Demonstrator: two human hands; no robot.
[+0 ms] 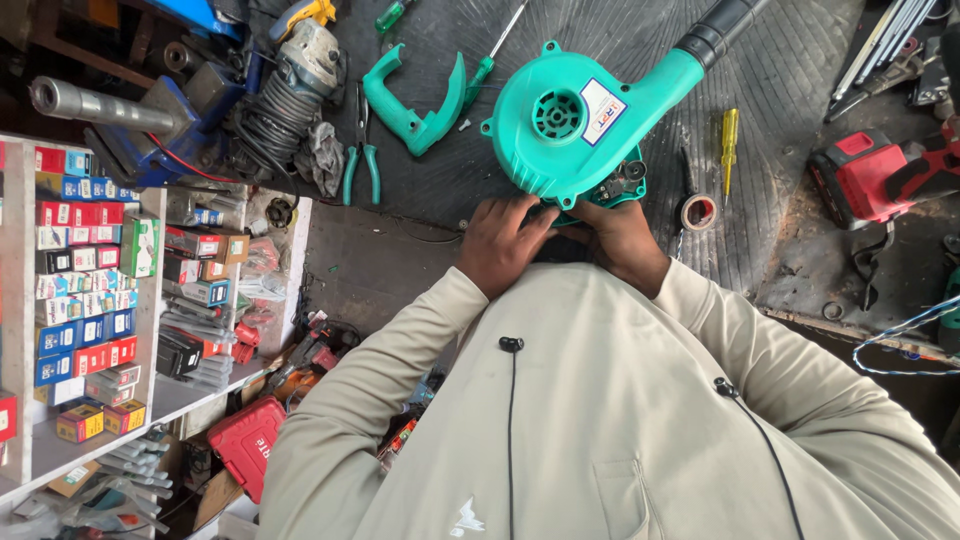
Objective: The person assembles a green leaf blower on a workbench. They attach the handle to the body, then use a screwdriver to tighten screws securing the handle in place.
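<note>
Blower [570, 125] rests on the bench; left hand [500, 243] and right hand [618, 237] grip its near edge, fingertips hidden beneath, nozzle cut off.

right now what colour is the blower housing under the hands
Teal green, black nozzle; blower housing shows best in the head view.

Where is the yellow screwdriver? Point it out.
In the head view the yellow screwdriver lies on the dark workbench, right of the green blower, just above the roll of tape and left of the red power tool.
</note>
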